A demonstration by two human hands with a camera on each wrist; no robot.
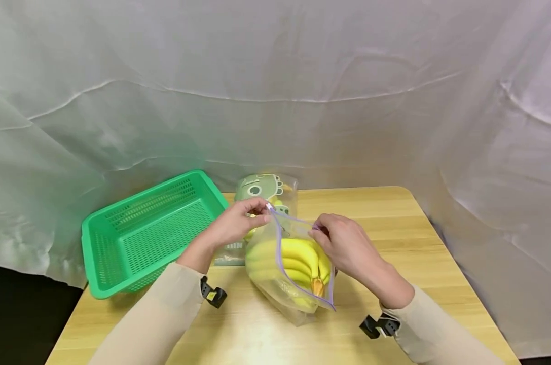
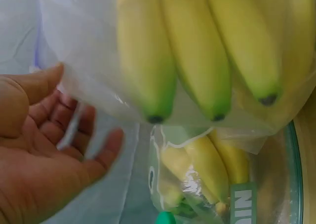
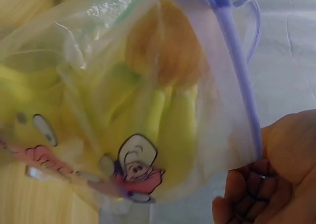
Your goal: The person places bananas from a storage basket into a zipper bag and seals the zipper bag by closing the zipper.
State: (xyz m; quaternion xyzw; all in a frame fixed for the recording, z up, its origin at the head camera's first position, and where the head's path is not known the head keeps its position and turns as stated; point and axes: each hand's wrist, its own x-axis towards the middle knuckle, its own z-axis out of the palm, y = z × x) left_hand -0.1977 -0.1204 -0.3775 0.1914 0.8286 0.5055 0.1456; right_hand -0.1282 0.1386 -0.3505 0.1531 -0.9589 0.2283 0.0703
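Observation:
A clear zipper bag (image 1: 261,253) with a purple zip rim holds a bunch of bananas (image 1: 298,253). Its mouth gapes toward the front right. At the rim's far left corner, by the white slider (image 1: 269,206), my left hand (image 1: 231,223) pinches the edge between thumb and fingers. My right hand (image 1: 348,243) grips the rim on the right side, its fingers curled over the plastic. In the left wrist view green banana tips (image 2: 217,110) press against the bag's bottom. Cartoon figures (image 3: 140,169) are printed on the side facing the right wrist camera.
Behind the zipper bag lies a second clear bag (image 1: 291,190) with a green cartoon print; yellow bananas (image 2: 202,160) show inside it. A green perforated basket (image 1: 93,253) stands at the left of the wooden table (image 1: 394,223). Grey cloth (image 1: 275,126) hangs behind the table.

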